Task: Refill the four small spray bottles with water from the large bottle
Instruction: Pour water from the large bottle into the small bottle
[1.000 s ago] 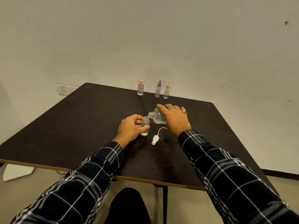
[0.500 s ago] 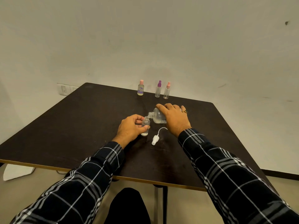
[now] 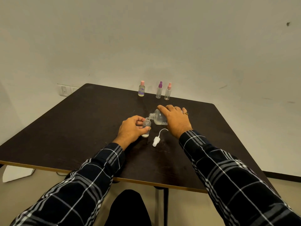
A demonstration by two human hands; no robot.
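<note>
A dark bench point(image 3: 91, 121) with a pale edge is standing against a plain off-white wall point(image 3: 146, 38). A socket plate point(image 3: 65, 90) is sitting on the wall behind its far left corner. A white sheet point(image 3: 16, 173) is lying on the floor point(image 3: 187, 207) under its left edge.

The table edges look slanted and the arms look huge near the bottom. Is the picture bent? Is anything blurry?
Head view: yes, the wide lens stretches the table and sleeves toward the corners. Head view: lighting is soft, with no hard shadows. Head view: the three capped bottles at the back look slightly soft; the open small bottle in the left hand is clear enough.
</note>
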